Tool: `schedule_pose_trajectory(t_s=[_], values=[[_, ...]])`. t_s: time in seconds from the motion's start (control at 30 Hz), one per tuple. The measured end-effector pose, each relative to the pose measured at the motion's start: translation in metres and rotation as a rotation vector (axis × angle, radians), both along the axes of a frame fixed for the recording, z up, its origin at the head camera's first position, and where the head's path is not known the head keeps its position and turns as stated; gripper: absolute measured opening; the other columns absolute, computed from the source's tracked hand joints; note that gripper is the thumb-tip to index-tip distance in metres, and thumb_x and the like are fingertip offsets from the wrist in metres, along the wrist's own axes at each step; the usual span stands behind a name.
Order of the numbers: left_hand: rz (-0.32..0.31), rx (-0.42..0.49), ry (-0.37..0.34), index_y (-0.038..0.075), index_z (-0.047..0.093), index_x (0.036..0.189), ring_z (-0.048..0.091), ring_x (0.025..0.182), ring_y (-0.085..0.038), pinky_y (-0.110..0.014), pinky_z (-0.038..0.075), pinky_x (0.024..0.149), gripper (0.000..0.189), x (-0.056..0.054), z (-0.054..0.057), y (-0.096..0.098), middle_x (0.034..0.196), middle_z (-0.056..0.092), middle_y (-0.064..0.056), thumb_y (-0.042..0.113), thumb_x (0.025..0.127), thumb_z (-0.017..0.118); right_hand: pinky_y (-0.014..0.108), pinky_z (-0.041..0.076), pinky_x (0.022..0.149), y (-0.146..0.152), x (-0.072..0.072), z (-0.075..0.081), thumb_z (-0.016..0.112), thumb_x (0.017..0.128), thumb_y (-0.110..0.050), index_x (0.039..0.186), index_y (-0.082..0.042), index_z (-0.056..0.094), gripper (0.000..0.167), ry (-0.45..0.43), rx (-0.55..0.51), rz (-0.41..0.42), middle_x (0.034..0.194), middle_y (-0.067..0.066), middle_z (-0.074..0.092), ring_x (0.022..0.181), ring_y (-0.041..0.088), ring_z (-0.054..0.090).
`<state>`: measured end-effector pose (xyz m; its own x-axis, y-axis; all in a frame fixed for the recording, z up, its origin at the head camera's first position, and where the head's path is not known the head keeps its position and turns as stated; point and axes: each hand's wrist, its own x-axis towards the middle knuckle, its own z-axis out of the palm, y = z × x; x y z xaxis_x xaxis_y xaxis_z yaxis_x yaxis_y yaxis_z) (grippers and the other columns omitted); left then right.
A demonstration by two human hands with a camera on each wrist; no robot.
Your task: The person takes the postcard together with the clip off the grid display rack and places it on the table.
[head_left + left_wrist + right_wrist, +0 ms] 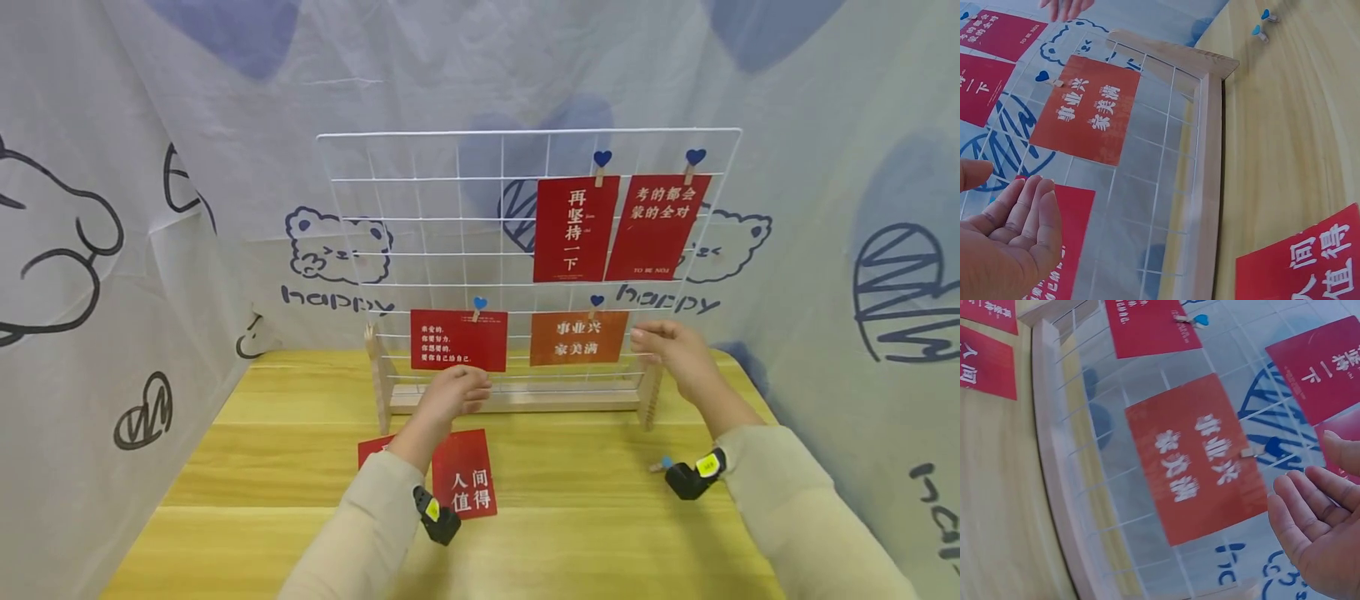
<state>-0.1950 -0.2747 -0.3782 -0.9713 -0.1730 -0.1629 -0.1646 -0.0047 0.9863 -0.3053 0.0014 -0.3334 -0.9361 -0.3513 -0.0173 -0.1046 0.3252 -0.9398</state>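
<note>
A white wire grid panel [525, 132] stands upright in a wooden base [517, 403]. On its lower part, a blue heart clothespin [481, 305] holds a red card [450, 325], and another heart clothespin [1272, 447] holds an orange card [542, 342]. My left hand [450, 397] is just at the red card's lower edge, overlapping it in the left wrist view, fingers extended and nothing held. Beside the orange card's right edge is my right hand [678, 357], with relaxed, nearly straight fingers [1291, 506] and nothing in them.
Two more red cards [551, 233] hang from clothespins at the grid's upper right. Loose red cards [453, 467] lie on the wooden table [247, 475] by my left forearm. Two blue-heart clothespins [1261, 34] lie on the table towards the right. Printed cloth [390, 75] hangs behind.
</note>
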Motion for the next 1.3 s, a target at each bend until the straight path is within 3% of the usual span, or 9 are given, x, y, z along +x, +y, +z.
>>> schedule_pose_trajectory(t_s=[0.1,0.4,0.5,0.53,0.63,0.73,0.77,0.9,1.3], values=[[-0.016,-0.014,0.008,-0.004,0.051,0.105,0.054,0.093,-0.026,-0.038,0.043,0.083,0.028,-0.004,0.004,0.0,0.102,0.056,-0.015,0.017,0.087,0.049,0.035,0.041,0.085,-0.003,-0.003,0.008,0.049,0.088,-0.027,0.121,0.009,0.038,0.05,0.006,-0.007,-0.008,0.117,0.024,0.043,0.096,0.022,0.052],[-0.009,0.002,0.018,-0.003,0.052,0.106,0.055,0.091,-0.025,-0.032,0.045,0.079,0.028,-0.02,0.019,0.003,0.1,0.057,-0.013,0.018,0.087,0.05,0.032,0.043,0.083,-0.017,-0.009,0.04,0.051,0.086,-0.032,0.12,0.004,0.042,0.05,0.08,0.0,-0.025,0.112,0.016,0.049,0.095,0.018,0.055],[-0.007,0.007,0.017,-0.002,0.052,0.107,0.055,0.091,-0.026,-0.032,0.045,0.08,0.029,-0.025,0.025,0.004,0.1,0.057,-0.011,0.019,0.087,0.051,0.031,0.044,0.082,-0.018,-0.019,0.044,0.055,0.083,-0.034,0.116,0.002,0.046,0.05,0.078,-0.068,-0.017,0.11,0.014,0.051,0.096,0.021,0.054],[-0.006,0.01,0.017,-0.002,0.052,0.107,0.055,0.091,-0.025,-0.032,0.045,0.08,0.029,-0.027,0.027,0.004,0.101,0.057,-0.011,0.019,0.087,0.051,0.029,0.046,0.079,-0.015,-0.031,0.038,0.058,0.081,-0.032,0.113,0.0,0.05,0.046,0.077,-0.136,0.008,0.107,0.012,0.054,0.093,0.019,0.056],[-0.006,0.011,0.027,-0.001,0.052,0.107,0.056,0.09,-0.024,-0.031,0.045,0.08,0.028,-0.032,0.033,0.005,0.102,0.057,-0.011,0.019,0.088,0.05,0.029,0.046,0.079,-0.015,-0.039,0.042,0.06,0.078,-0.034,0.111,-0.003,0.052,0.046,0.082,-0.177,0.01,0.107,0.01,0.055,0.093,0.019,0.056],[-0.006,0.014,0.037,-0.001,0.052,0.106,0.056,0.091,-0.025,-0.031,0.045,0.08,0.027,-0.038,0.038,0.005,0.102,0.057,-0.013,0.019,0.088,0.049,0.029,0.045,0.08,-0.02,-0.036,0.053,0.058,0.08,-0.037,0.113,-0.005,0.051,0.046,0.096,-0.147,-0.026,0.109,0.01,0.055,0.094,0.018,0.055],[-0.007,0.015,0.04,-0.001,0.052,0.105,0.056,0.092,-0.025,-0.031,0.045,0.08,0.026,-0.039,0.039,0.005,0.102,0.057,-0.014,0.018,0.088,0.049,0.03,0.043,0.083,-0.025,-0.026,0.065,0.055,0.081,-0.038,0.115,-0.003,0.048,0.05,0.101,-0.1,-0.058,0.112,0.011,0.053,0.096,0.018,0.055],[-0.016,0.012,0.045,-0.001,0.052,0.105,0.054,0.095,-0.027,-0.031,0.044,0.081,0.026,-0.042,0.047,0.005,0.103,0.056,-0.014,0.019,0.088,0.049,0.024,0.045,0.078,-0.033,-0.019,0.083,0.054,0.082,-0.035,0.115,-0.002,0.047,0.046,0.108,-0.129,-0.082,0.105,0.006,0.055,0.091,0.015,0.055],[-0.008,0.04,0.095,-0.003,0.051,0.109,0.053,0.097,-0.023,-0.031,0.043,0.084,0.029,-0.058,0.054,0.007,0.109,0.053,-0.016,0.018,0.088,0.048,0.028,0.044,0.082,-0.044,-0.028,0.115,0.056,0.081,-0.035,0.115,-0.004,0.05,0.047,0.176,-0.163,-0.107,0.114,0.011,0.051,0.098,0.02,0.052]])
